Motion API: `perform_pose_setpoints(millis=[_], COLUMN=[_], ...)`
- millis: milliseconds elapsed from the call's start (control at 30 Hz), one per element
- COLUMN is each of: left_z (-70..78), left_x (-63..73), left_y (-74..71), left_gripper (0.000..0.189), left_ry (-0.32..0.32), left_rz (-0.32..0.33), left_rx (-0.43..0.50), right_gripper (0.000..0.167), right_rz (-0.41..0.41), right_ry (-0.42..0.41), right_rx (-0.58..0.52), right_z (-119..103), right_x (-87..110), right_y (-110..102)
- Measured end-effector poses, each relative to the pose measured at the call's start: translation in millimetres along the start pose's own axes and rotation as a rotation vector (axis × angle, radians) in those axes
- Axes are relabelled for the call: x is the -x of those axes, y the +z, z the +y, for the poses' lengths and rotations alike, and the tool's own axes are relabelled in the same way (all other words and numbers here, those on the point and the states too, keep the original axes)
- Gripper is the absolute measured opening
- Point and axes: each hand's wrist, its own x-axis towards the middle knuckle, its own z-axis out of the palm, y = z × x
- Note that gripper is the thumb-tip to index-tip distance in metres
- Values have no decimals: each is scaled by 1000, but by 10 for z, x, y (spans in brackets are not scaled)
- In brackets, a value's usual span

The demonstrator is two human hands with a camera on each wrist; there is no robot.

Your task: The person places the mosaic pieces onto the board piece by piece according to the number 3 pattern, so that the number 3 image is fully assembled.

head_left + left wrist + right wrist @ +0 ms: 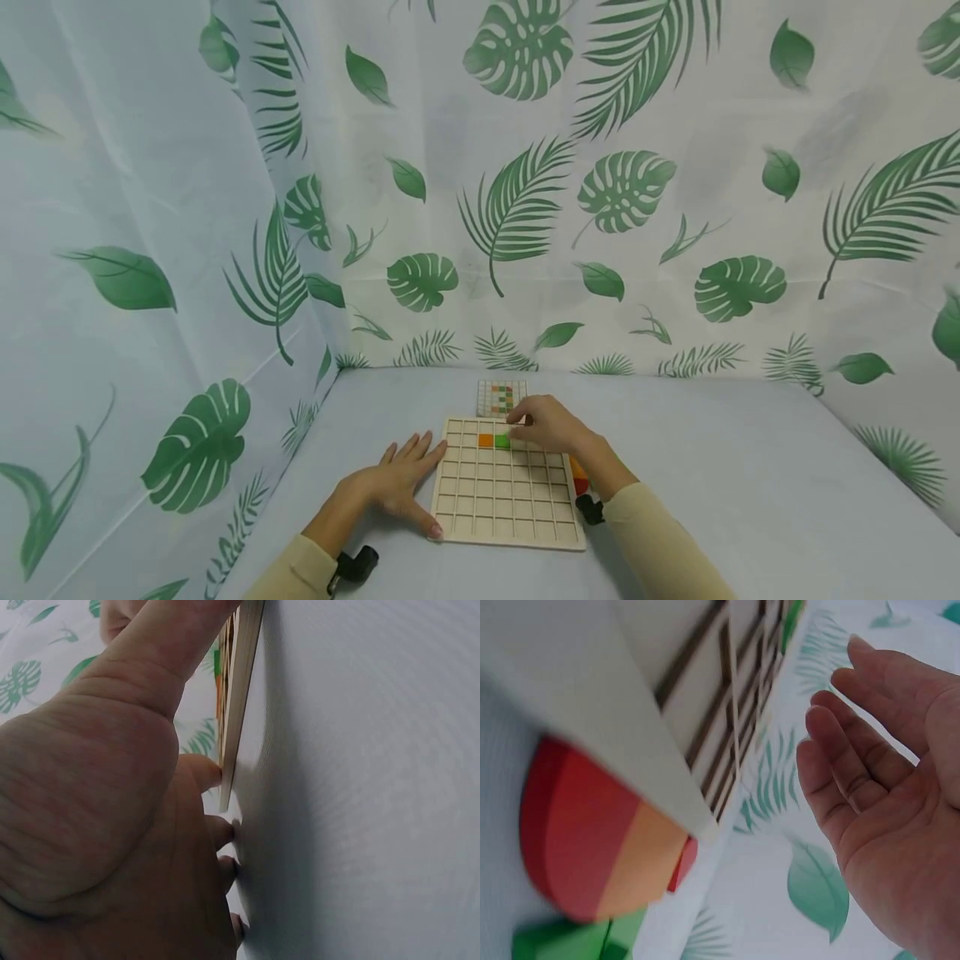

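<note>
- The left grip (397,482), fingers spread, touched the wooden board (504,506) on the tabletop (720,467).
- The right grip (553,427), fingers loosely bent around nothing visible, hung above the board, just beside the green tile (502,442).
- The orange tile (486,440) adjoined the green one.

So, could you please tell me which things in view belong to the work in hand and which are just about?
Belonging: grid board, touched by left hand; orange tile and green tile on it; right hand; probably patterned card behind and coloured pieces beside it.

Just about: leaf-print backdrop, pale table surface, black wrist device.
</note>
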Motion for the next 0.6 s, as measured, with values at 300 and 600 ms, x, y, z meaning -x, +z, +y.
perform_pose_setpoints(millis=[300, 600], left_z=[9, 21], left_x=[25, 11], left_y=[2, -3], left_gripper=[139, 140], left_ry=[0, -7], left_rz=[-5, 6], left_rx=[11, -3], right_gripper=[22, 23], right_rz=[-59, -217], right_ry=[-58, -115], right_rx=[-35, 6], right_z=[88, 8], right_x=[69, 19], right_y=[-44, 74])
